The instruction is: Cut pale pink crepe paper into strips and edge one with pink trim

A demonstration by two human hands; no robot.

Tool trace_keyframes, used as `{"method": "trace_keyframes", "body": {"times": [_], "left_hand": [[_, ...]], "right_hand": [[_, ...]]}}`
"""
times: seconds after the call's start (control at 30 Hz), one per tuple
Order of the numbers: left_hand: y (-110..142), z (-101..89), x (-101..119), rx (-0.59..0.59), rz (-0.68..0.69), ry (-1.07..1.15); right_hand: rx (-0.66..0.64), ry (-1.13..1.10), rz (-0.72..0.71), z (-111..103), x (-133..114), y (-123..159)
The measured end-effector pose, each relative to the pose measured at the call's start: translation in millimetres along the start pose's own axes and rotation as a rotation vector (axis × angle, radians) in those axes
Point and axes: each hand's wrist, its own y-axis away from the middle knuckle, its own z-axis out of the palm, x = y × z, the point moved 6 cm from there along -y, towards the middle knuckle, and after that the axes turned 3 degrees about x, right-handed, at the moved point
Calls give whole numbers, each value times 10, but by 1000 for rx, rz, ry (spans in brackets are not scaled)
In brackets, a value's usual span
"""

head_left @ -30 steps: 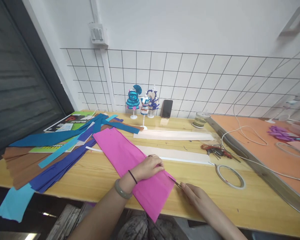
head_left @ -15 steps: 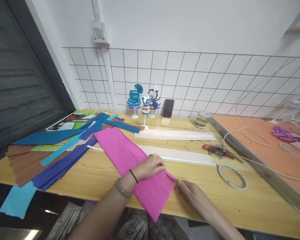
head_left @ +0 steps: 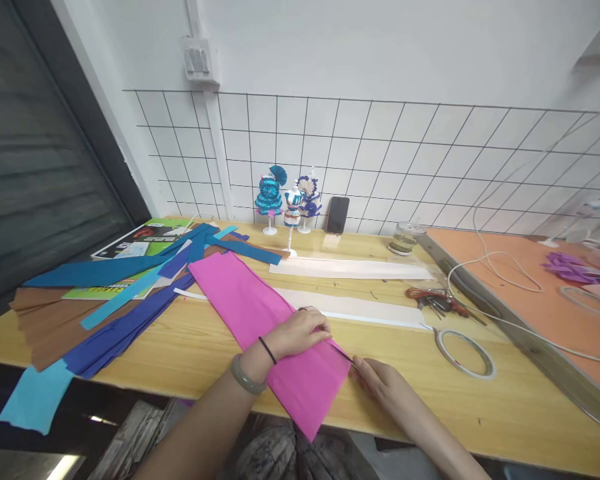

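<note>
L hand [head_left: 303, 331] presses pink sheet [head_left: 240, 293] w/ bent fingers, can't tell if gripping, R hand [head_left: 375, 380] pinches thin dark tool [head_left: 341, 354] at its R edge, sheet's nr corner past counter [head_left: 430, 413] front edge.

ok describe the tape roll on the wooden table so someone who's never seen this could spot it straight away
On the wooden table, follow the lower pale strip to its right-hand end. There the tape roll lies flat, a narrow whitish ring. The similar ring sits on the orange surface; this one is on wood.
</note>
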Motion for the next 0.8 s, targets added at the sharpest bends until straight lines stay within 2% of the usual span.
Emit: {"method": "trace_keyframes", "body": {"times": [0.37, 0.8], "left_hand": [[51, -67, -64, 19, -84, 61], [63, -68, -112, 24, -71, 102]], "right_hand": [[23, 36, 20, -3, 45, -14], [25, 59, 17, 5, 68, -39]]}}
